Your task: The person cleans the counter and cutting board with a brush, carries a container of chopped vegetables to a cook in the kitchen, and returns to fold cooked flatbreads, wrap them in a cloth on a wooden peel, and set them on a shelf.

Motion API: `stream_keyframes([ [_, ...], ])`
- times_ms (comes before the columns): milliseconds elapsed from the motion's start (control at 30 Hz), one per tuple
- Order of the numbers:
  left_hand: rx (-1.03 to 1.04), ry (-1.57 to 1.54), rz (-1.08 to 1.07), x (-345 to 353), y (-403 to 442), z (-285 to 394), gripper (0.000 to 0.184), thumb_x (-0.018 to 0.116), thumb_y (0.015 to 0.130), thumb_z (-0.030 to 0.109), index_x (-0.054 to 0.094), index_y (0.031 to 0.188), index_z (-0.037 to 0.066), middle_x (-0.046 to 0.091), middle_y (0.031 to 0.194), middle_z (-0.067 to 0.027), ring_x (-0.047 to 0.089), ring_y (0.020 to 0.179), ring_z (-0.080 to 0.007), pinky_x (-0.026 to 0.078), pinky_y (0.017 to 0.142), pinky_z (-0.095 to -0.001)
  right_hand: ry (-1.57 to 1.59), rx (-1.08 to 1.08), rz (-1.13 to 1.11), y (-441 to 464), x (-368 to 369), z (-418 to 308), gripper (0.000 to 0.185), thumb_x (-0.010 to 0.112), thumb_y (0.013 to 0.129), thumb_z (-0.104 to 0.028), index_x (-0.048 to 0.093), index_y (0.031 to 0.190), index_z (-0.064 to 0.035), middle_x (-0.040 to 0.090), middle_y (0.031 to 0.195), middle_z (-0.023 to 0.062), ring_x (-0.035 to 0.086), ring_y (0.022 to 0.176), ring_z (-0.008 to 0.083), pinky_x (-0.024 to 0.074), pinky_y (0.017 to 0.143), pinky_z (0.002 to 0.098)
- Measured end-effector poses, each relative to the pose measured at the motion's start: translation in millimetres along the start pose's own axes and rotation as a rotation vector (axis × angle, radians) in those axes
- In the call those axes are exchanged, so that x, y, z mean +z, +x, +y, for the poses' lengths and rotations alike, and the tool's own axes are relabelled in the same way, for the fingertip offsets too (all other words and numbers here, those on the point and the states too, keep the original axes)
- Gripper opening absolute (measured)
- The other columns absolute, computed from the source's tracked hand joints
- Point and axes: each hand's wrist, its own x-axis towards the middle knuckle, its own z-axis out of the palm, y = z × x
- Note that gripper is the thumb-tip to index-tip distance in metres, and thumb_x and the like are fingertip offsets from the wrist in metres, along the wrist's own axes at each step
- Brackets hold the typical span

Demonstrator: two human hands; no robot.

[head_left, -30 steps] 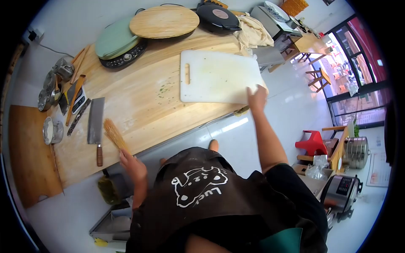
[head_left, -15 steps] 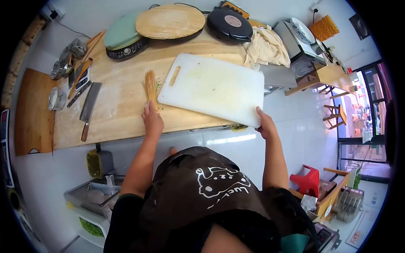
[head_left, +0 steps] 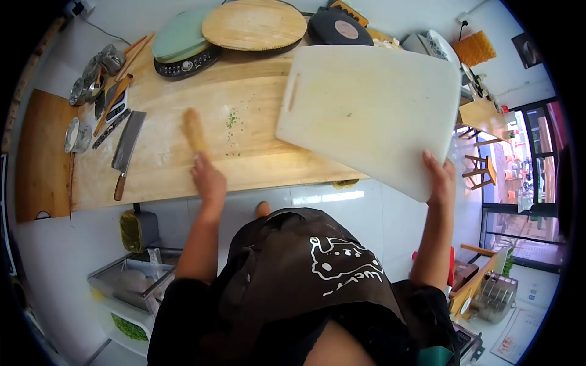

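My left hand (head_left: 209, 180) is closed round the lower end of a straw brush (head_left: 194, 129), which is smeared by motion over the wooden worktop (head_left: 165, 168). My right hand (head_left: 441, 178) grips the near right corner of a large white cutting board (head_left: 372, 116), with fingers on its upper face. The board looks lifted and tilted, and its right side reaches past the worktop. A few green crumbs stick to its face. Between the brush and the board, chopped green bits (head_left: 232, 121) lie scattered on the wood.
A cleaver (head_left: 128, 146) lies left of the brush, beside a scale (head_left: 118, 105) and metal bowls (head_left: 78, 135). Along the back stand a green electric griddle (head_left: 183, 43), a round wooden board (head_left: 253, 24) and a black griddle (head_left: 339, 27). A bin (head_left: 139, 229) stands below the worktop.
The cutting board has moved right and up off the worktop with my right hand, uncovering more green bits. My left hand has shifted left and slightly down with the brush.
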Motion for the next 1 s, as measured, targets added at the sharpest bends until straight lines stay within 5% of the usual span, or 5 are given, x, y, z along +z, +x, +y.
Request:
stream_keyframes([
  [233, 0.235, -0.304, -0.041, 43, 6, 142, 0.059, 0.049, 0.082, -0.001, 0.038, 0.14, -0.002, 0.045, 0.136, -0.0243, 0.045, 0.118, -0.0428, 0.038, 0.101, -0.049, -0.459, -0.315, 0.069, -21, -36, -50, 0.039, 0.067, 0.087, -0.027, 0.064, 0.105, 0.0081, 0.067, 0.091, 0.0122, 0.061, 0.08, 0.0157, 0.0485, 0.071, 0.0283],
  [367, -0.016, -0.209, -0.018, 27, 53, 88, 0.059, 0.051, 0.082, 0.0, 0.039, 0.14, -0.001, 0.049, 0.131, -0.0241, 0.05, 0.109, -0.0434, 0.039, 0.1, -0.048, -0.286, -0.239, 0.123, -19, -72, -40, 0.036, 0.067, 0.087, -0.023, 0.063, 0.106, 0.0077, 0.066, 0.09, 0.0097, 0.06, 0.078, 0.0147, 0.0471, 0.069, 0.0277],
  [567, 0.125, -0.021, -0.098, 53, 145, 2, 0.058, 0.047, 0.082, -0.004, 0.04, 0.14, 0.0, 0.049, 0.134, -0.0208, 0.049, 0.113, -0.042, 0.041, 0.099, -0.0459, -0.012, -0.077, 0.313, -37, -118, 6, 0.04, 0.065, 0.087, -0.023, 0.06, 0.11, 0.0096, 0.063, 0.096, 0.011, 0.059, 0.082, 0.0164, 0.0466, 0.072, 0.0287],
  [800, 0.687, -0.236, -0.36, 51, 163, 87, 0.054, 0.043, 0.087, 0.0, 0.04, 0.141, 0.005, 0.047, 0.138, -0.0185, 0.046, 0.119, -0.0412, 0.037, 0.104, -0.046, 0.071, 0.01, 0.469, -75, -130, 30, 0.047, 0.061, 0.09, -0.025, 0.053, 0.12, 0.0097, 0.062, 0.105, 0.0117, 0.061, 0.089, 0.0189, 0.0473, 0.076, 0.0291],
  [1000, 0.598, -0.12, -0.373, 71, 240, 126, 0.053, 0.041, 0.089, 0.0, 0.038, 0.142, 0.007, 0.043, 0.143, -0.0169, 0.04, 0.128, -0.0406, 0.033, 0.109, -0.0448, 0.116, 0.005, 0.532, -118, -116, 31, 0.046, 0.061, 0.091, -0.024, 0.052, 0.121, 0.0096, 0.062, 0.106, 0.0126, 0.061, 0.091, 0.0191, 0.0481, 0.079, 0.0303],
])
